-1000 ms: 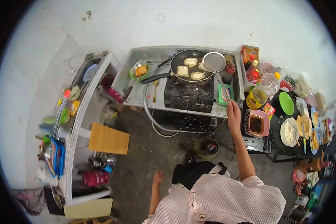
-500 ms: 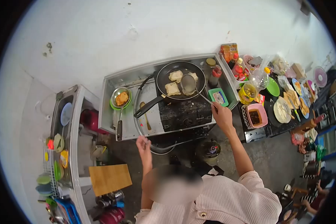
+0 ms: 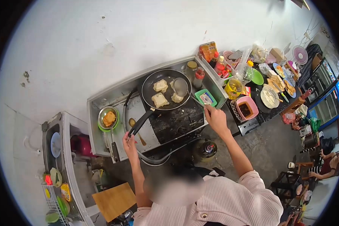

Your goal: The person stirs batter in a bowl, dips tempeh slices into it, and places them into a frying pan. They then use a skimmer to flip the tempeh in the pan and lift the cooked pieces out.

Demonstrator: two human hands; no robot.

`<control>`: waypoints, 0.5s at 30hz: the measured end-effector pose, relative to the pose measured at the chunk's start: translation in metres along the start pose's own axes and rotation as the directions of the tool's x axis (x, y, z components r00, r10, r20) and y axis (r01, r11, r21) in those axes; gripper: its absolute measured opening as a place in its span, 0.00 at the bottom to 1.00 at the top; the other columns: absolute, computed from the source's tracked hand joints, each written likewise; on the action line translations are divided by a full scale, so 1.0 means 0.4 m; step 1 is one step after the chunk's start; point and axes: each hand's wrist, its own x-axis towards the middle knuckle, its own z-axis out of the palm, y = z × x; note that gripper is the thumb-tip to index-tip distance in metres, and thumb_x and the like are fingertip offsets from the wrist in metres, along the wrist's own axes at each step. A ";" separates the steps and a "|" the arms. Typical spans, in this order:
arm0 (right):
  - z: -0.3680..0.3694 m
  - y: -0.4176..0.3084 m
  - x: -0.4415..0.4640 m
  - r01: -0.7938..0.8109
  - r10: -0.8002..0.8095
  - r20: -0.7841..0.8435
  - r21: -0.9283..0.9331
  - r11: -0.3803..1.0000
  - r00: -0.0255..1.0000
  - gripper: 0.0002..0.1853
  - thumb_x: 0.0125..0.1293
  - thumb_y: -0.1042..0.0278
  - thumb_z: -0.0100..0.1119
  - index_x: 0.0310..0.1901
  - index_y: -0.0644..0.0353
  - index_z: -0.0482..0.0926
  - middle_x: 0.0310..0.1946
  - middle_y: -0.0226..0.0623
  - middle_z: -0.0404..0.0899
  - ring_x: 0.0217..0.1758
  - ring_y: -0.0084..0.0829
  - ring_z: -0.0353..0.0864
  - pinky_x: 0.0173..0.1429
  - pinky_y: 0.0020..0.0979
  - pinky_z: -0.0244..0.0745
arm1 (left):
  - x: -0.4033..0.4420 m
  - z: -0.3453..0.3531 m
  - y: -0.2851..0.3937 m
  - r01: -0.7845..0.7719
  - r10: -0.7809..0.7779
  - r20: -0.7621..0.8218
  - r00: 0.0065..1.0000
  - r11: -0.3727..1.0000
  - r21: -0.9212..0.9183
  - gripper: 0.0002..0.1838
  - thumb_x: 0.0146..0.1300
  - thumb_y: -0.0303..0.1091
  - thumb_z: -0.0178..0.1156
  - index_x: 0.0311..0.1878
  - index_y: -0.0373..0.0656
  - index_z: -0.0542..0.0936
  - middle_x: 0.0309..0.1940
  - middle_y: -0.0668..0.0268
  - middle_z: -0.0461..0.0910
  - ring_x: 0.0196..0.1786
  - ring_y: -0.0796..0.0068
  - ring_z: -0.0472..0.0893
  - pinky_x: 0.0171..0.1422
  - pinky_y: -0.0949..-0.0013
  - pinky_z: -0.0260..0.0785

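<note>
A black frying pan (image 3: 150, 88) sits on the gas stove (image 3: 179, 122), holding several pale battered pieces (image 3: 160, 100). My left hand (image 3: 130, 147) is at the end of the pan's handle, its fingers closed around the tip. My right hand (image 3: 216, 119) grips the thin handle of a skimmer (image 3: 180, 87), whose round head is inside the pan at the right, over or beside one piece. To the left, a small strainer (image 3: 108, 109) with a browned fried piece (image 3: 109, 118) rests on a green bowl (image 3: 118, 123).
A spoon (image 3: 136, 130) lies in the metal tray left of the stove. Sauce bottles (image 3: 198, 77), a green container (image 3: 206, 98), an oil bottle (image 3: 234, 88), a pink bowl (image 3: 253, 109) and a batter plate (image 3: 269, 96) stand rightward. A gas cylinder (image 3: 206, 150) is below. Other people sit far right.
My left hand has risen to the pan handle and closed on its end. The skimmer stays in the pan, in my right hand. The whole view has turned and shifted.
</note>
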 end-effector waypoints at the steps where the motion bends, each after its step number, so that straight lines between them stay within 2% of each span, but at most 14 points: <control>1: 0.009 0.006 0.004 0.028 -0.028 -0.012 -0.007 1.000 1.000 0.08 0.58 0.65 0.52 0.34 0.58 0.78 0.16 0.45 0.75 0.20 0.43 0.76 0.26 0.39 0.70 | 0.000 0.006 -0.008 -0.010 0.010 -0.036 0.999 1.000 0.007 0.18 0.61 0.33 0.53 0.53 0.38 0.67 0.40 0.67 0.69 0.31 0.84 0.66 0.40 0.77 0.61; 5: 0.027 0.014 0.007 0.056 -0.054 0.022 -0.055 0.997 0.998 0.09 0.58 0.64 0.52 0.34 0.57 0.78 0.15 0.44 0.74 0.19 0.44 0.75 0.25 0.39 0.70 | 0.012 0.002 -0.048 -0.060 0.058 -0.044 0.997 0.997 -0.039 0.18 0.61 0.32 0.53 0.53 0.38 0.68 0.44 0.65 0.67 0.31 0.82 0.67 0.40 0.77 0.61; 8: 0.011 0.000 0.006 0.079 -0.080 -0.032 -0.023 0.997 0.996 0.08 0.58 0.65 0.52 0.35 0.57 0.78 0.15 0.45 0.74 0.18 0.43 0.75 0.25 0.38 0.70 | 0.004 0.007 -0.029 -0.043 0.044 -0.063 0.997 0.999 0.009 0.18 0.61 0.33 0.54 0.52 0.38 0.68 0.43 0.66 0.68 0.32 0.82 0.67 0.40 0.77 0.60; 11: -0.006 -0.008 0.001 0.040 -0.040 0.000 -0.026 0.999 0.999 0.08 0.58 0.66 0.52 0.35 0.58 0.78 0.15 0.44 0.74 0.18 0.43 0.75 0.24 0.37 0.70 | 0.005 0.004 -0.024 -0.022 0.023 -0.053 0.998 1.000 0.013 0.18 0.61 0.34 0.54 0.52 0.38 0.68 0.43 0.67 0.69 0.34 0.82 0.69 0.42 0.76 0.61; 15: 0.004 0.007 -0.005 0.069 -0.069 0.002 0.002 0.998 0.998 0.08 0.57 0.66 0.52 0.34 0.58 0.78 0.14 0.43 0.74 0.18 0.42 0.75 0.24 0.37 0.70 | 0.013 -0.007 -0.050 -0.017 0.021 -0.077 0.997 0.999 0.051 0.18 0.61 0.35 0.55 0.51 0.38 0.69 0.45 0.65 0.70 0.40 0.79 0.70 0.48 0.75 0.61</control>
